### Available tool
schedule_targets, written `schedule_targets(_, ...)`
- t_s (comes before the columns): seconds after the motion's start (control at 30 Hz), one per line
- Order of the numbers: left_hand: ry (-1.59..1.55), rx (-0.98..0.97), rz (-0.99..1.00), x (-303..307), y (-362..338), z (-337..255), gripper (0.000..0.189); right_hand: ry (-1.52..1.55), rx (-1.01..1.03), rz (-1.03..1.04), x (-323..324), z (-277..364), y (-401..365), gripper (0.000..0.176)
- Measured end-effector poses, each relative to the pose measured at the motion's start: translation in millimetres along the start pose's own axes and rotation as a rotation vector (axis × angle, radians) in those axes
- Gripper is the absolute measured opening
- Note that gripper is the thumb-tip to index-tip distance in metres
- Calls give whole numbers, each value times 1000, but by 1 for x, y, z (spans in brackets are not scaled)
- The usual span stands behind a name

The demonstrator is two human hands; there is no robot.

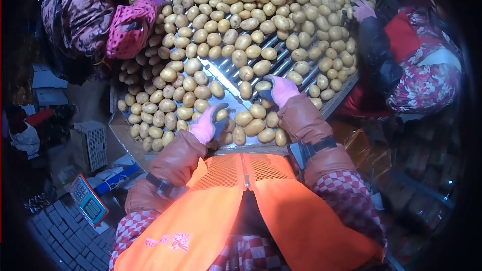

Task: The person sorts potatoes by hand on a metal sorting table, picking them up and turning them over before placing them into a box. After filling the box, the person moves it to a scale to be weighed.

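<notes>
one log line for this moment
left hand among near-edge potatoes | right hand on one potato | roller conveyor full | two co-workers alongside

Smooth, matt-skinned potatoes (254, 127) lie at the fingertips, with glossy metal rollers (228, 76) beneath them. Pink knitted cloth covers the left hand (207, 125) and right hand (281, 90). The sleeves (306, 120) are perhaps matt leather, and the vest (281, 211) is mesh.

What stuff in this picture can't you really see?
Head view: the left hand is gloved, which hides whether it grips anything.
The right hand curls over one potato; grip unclear.
The scale has numbers too small to read.
The roller table is cut off by the top edge.
The co-worker on the right is lost in the dark rim.
</notes>
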State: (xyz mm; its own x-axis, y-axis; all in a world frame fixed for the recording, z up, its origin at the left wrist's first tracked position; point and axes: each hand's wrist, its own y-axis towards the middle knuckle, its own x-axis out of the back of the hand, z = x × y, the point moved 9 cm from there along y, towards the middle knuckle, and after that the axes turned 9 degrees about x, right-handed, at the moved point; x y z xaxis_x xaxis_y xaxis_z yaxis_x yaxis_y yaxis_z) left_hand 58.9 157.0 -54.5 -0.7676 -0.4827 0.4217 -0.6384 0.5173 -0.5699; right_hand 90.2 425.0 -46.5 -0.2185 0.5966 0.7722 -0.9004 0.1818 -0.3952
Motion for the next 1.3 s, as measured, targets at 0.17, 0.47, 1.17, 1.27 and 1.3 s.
schedule_targets(0.17,56,-47,-32,0,-5,3,55,431,313,-528,29,31,-61,54)
schedule_targets(0.47,105,-159,96,0,6,7,55,1659,149,-621,14,49,-123,37)
schedule_targets(1.17,15,-112,338,-21,26,26,55,2316,461,-894,-40,25,-246,65)
schedule_targets(1.27,-4,-264,294,-16,22,20,54,2286,356,-992,-51,10,-262,63)
schedule_targets(1.3,-19,-325,262,-13,20,18,54,2240,252,-1028,-57,3,-267,59)
